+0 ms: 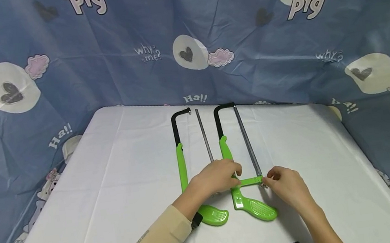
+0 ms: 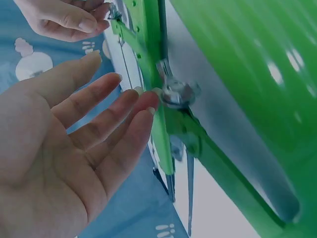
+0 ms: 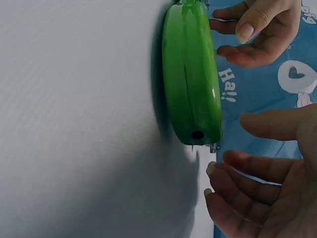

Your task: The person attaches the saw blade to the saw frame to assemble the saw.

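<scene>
Two green-handled hacksaws with black front frames lie side by side. My left hand [image 1: 218,176] reaches across the left hacksaw [image 1: 215,216] to the frame of the right hacksaw [image 1: 258,208], its fingers loosely bent and thumb apart. The right hacksaw's grey blade [image 1: 247,141] spans its frame. My right hand [image 1: 288,187] has its fingertips right at the end of the green crosspiece [image 1: 251,181], by a small wing nut [image 2: 114,11]. In the right wrist view, its thumb and fingers [image 3: 247,191] stand apart. A nearer wing nut [image 2: 178,93] shows beside my left fingers.
A narrow grey blade [image 1: 203,134] lies beside the left hacksaw, its far end apart from the black hook. The white-covered table [image 1: 114,181] extends around both saws. Blue printed cloth [image 1: 130,76] hangs behind. My left forearm crosses the left hacksaw's lower part.
</scene>
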`<state>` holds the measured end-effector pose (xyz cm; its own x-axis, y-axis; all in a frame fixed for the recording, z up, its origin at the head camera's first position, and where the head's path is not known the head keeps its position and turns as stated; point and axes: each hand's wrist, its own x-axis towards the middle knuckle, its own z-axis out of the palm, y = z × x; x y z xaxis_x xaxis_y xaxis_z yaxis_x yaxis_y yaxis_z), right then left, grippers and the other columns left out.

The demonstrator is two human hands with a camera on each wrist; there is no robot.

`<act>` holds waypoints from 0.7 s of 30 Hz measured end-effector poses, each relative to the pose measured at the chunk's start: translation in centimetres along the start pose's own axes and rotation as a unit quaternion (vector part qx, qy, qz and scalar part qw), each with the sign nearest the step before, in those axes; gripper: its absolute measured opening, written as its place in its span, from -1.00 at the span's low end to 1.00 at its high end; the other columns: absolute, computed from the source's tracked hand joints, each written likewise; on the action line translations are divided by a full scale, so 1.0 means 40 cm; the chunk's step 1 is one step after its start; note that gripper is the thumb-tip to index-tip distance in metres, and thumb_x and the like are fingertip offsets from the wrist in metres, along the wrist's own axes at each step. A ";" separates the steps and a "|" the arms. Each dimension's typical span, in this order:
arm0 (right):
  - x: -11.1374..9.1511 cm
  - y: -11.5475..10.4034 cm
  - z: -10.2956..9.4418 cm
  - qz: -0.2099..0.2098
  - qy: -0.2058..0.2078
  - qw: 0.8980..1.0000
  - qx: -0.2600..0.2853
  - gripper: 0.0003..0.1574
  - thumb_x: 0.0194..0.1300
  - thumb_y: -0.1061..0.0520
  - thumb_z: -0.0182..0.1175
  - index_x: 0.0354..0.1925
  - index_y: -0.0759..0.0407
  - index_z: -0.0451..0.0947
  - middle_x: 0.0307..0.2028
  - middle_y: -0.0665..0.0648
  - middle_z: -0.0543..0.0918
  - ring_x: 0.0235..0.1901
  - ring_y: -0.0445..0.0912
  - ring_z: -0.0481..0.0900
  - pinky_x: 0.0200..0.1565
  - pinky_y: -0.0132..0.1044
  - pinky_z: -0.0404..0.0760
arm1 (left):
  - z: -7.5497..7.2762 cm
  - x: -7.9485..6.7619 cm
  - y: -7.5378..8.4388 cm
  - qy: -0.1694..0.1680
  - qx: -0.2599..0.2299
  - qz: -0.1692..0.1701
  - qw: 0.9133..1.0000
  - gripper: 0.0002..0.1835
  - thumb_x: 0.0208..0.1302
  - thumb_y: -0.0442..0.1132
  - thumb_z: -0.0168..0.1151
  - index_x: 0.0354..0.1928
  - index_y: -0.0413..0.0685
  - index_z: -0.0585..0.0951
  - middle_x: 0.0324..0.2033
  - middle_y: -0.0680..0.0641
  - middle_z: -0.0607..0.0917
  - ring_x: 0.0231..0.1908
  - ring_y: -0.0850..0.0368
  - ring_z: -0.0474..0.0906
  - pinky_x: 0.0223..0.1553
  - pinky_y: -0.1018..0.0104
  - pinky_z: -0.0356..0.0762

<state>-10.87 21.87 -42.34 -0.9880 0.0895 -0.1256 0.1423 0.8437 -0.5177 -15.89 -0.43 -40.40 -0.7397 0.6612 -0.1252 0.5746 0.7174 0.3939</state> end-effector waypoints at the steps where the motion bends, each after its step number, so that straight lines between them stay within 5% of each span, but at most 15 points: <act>1: 0.001 -0.003 0.000 -0.003 0.003 1.000 -0.001 -0.66 0.23 -0.08 0.29 -0.21 0.15 0.66 -0.34 0.10 0.71 -0.42 -0.08 0.52 -0.42 -0.28 0.39 | -0.001 -0.002 -0.005 0.003 -0.001 0.000 1.000 -0.74 0.32 -0.05 0.28 -0.02 0.05 0.68 -0.12 0.06 0.69 -0.30 0.23 0.55 -0.21 0.32 0.52; 10: 0.004 -0.036 0.007 -0.032 0.015 0.999 -0.013 -0.63 0.23 -0.09 0.29 -0.13 0.14 0.67 -0.33 0.08 0.71 -0.40 -0.08 0.56 -0.41 -0.26 0.43 | -0.016 -0.030 -0.039 0.032 -0.007 -0.026 0.999 -0.73 0.35 -0.01 0.25 0.03 0.13 0.66 0.01 0.09 0.67 -0.11 0.18 0.60 -0.06 0.24 0.57; 21: 0.020 -0.080 0.022 -0.056 0.017 0.998 -0.012 -0.71 0.23 -0.04 0.31 -0.21 0.14 0.67 -0.39 0.05 0.70 -0.42 -0.10 0.55 -0.42 -0.26 0.44 | -0.030 -0.061 -0.083 0.056 -0.007 -0.060 0.997 -0.68 0.33 0.02 0.27 0.06 0.13 0.64 -0.02 0.05 0.67 -0.31 0.19 0.54 -0.27 0.27 0.52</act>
<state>-12.08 18.77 -41.51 -0.9991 0.0120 -0.0395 0.0303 0.8622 -0.5057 -16.40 -4.69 -40.30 -0.8374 0.5420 -0.0706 0.4753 0.7858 0.3958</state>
